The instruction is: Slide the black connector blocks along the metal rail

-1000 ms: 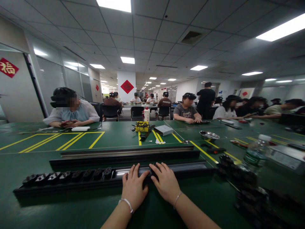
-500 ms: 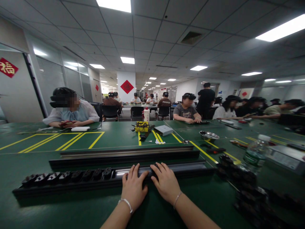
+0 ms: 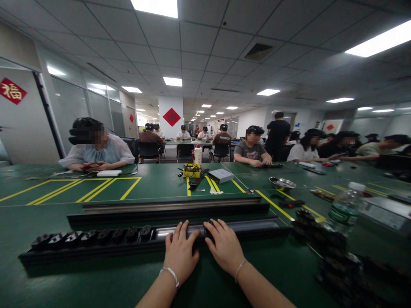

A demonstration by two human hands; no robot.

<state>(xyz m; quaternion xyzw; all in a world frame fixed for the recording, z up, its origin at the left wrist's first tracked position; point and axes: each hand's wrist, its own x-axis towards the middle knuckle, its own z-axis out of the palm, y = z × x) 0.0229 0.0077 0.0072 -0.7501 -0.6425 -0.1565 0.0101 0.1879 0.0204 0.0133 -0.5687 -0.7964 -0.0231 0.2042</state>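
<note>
A long black track rail [image 3: 250, 229] lies across the table in front of me. Several black socket modules [image 3: 102, 236] sit in a row along its left part. Over the bare silvery middle of its channel, my left hand [image 3: 181, 252] rests with its fingers spread, the tips on the rail. Just to the right, my right hand [image 3: 224, 246] curls its fingers over a dark piece that looks like another socket module [image 3: 209, 226], mostly hidden beneath them. The left index finger reaches close to that piece; I cannot tell whether it touches.
Behind lies a second black rail [image 3: 170, 208]. A pile of black modules [image 3: 334, 252] and a water bottle [image 3: 343, 209] stand at right. Farther back are a metal bowl [image 3: 281, 182], a grey box [image 3: 221, 175] and a yellow holder [image 3: 192, 170]. People sit across the table.
Both hands keep nearly the same place on the rail. The whole view has shifted very slightly; nothing else has visibly moved.
</note>
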